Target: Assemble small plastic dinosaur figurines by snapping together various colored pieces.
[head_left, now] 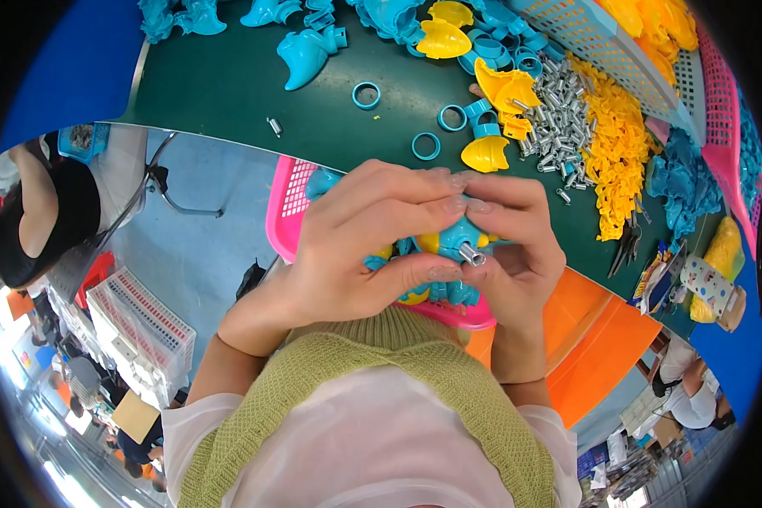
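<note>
My left hand [360, 233] and my right hand [523, 237] meet in front of my chest, fingers curled around one blue and yellow plastic toy piece [454, 237]. A small silver metal cylinder [471, 253] sticks out of it towards me, between my two thumbs. My fingers hide most of the piece. Below my hands is a pink basket [281, 212] with more blue and yellow parts in it. On the green table just beyond lie blue rings [426, 146], a yellow shell piece [485, 154] and a heap of silver cylinders [559, 114].
Yellow small parts [618, 144] are heaped at the right, near scissors [625, 250] and a blue pile [684, 182]. Blue curved shells [305, 55] lie at the far side. A grey basket [610, 59] leans at far right. Another person [46, 195] sits at left.
</note>
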`<state>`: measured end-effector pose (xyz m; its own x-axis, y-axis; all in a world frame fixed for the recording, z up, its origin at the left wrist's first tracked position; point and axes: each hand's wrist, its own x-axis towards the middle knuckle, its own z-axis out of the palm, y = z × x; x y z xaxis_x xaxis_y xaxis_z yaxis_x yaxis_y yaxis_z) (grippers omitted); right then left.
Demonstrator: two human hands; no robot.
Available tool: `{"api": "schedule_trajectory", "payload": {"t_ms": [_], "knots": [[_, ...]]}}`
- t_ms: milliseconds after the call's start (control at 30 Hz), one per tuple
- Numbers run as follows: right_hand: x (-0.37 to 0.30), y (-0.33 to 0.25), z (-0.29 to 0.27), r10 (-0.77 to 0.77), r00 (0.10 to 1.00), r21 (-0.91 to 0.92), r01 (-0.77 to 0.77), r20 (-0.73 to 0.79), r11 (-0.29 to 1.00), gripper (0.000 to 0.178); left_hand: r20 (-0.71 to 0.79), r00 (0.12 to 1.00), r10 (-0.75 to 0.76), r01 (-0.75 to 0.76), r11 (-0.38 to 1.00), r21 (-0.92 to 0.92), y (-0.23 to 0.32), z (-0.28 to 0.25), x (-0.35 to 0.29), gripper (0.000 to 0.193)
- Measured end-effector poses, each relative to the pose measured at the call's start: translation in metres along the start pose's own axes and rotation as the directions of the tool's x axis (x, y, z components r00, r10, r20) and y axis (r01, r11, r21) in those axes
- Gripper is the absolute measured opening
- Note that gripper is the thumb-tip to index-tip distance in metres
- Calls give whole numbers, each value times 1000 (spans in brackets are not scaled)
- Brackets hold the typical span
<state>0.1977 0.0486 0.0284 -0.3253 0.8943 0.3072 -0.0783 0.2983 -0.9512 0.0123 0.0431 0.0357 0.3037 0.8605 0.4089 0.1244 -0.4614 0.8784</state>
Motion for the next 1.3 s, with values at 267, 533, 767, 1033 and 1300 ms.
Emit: {"api": "schedule_trajectory", "payload": {"t_ms": [267, 533, 767, 1033, 1300], "knots": [[-5, 5, 5, -64, 995, 24, 66, -77, 998, 32, -48, 995, 82, -75, 988, 138, 6, 6, 7, 37], [6, -11, 8, 110, 989, 132, -96, -99, 987, 45, -28, 999, 25, -27, 997, -73, -7, 3, -3, 37], [5, -3, 0, -52, 999, 33, 53, -8, 998, 48, -84, 981, -173, 133, 924, -358, -5, 0, -1, 54], [5, -3, 7, -8, 998, -33, 6, -63, 999, 52, -96, 933, -348, 238, 792, -562, 1, 4, 0, 62], [6, -8, 8, -60, 994, -130, 47, -93, 990, 49, -36, 995, -90, 81, 974, -214, -3, -6, 2, 57]]}}
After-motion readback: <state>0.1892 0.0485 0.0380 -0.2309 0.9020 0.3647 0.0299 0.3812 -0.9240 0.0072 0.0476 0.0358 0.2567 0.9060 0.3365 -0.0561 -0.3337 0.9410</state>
